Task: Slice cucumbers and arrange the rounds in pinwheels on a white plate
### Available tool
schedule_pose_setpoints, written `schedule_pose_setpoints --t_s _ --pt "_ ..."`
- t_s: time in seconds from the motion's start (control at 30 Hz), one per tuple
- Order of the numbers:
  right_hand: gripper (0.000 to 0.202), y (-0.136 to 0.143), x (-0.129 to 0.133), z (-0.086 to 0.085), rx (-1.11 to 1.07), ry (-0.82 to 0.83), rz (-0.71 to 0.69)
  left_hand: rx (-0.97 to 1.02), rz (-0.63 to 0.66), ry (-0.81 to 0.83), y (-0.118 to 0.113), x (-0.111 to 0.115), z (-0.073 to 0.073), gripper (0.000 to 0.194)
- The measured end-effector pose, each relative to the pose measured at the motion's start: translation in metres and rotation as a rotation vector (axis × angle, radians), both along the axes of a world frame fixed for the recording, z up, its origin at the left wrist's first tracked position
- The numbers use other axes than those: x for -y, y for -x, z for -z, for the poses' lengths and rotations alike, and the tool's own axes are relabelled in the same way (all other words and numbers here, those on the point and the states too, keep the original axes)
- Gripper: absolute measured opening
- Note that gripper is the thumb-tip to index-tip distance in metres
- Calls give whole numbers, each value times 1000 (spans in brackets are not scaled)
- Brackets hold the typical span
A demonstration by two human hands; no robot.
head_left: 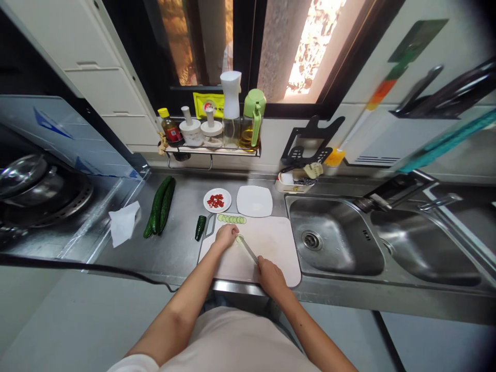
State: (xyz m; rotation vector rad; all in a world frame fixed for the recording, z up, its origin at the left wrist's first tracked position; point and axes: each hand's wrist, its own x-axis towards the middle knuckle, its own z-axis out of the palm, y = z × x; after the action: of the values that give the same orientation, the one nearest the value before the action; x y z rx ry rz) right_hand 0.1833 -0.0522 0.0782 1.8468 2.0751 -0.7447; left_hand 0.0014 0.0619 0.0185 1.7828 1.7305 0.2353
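A knife [249, 251] is gripped by its handle in my right hand [269, 274], its blade pointing up and left across the white cutting board [275, 240]. By the blade's tip lies a pale green cucumber slice [239, 238]. My left hand [226, 236] is just left of that slice with its fingers drawn together; whatever they may hold is too small to make out. Along the board's upper left edge runs a row of overlapping cucumber slices [231, 219]. A dark green cut cucumber piece [200, 228] rests on the counter beside the board's handle.
Behind the board stand a plate of chopped red pieces [217, 210] and a square white plate [254, 211]. Whole cucumbers [160, 206] and a white paper towel [123, 223] lie leftward. A double sink [337, 258] borders the right. Bottles fill a wall rack [217, 150].
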Motion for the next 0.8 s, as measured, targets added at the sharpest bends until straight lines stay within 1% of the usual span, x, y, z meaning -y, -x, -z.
schedule_pose_setpoints --t_s 0.27,0.47,0.63,0.8 --pt "26 2 0 1 12 0 -6 2 -4 6 0 0 -1 19" --pt "33 1 -1 -3 14 31 -14 13 -24 26 -1 0 -3 19" --pt "30 -4 2 -6 25 57 -20 21 -38 33 -1 0 -3 18" --pt "29 -4 3 -2 36 89 -30 21 -42 45 -1 -1 -2 18"
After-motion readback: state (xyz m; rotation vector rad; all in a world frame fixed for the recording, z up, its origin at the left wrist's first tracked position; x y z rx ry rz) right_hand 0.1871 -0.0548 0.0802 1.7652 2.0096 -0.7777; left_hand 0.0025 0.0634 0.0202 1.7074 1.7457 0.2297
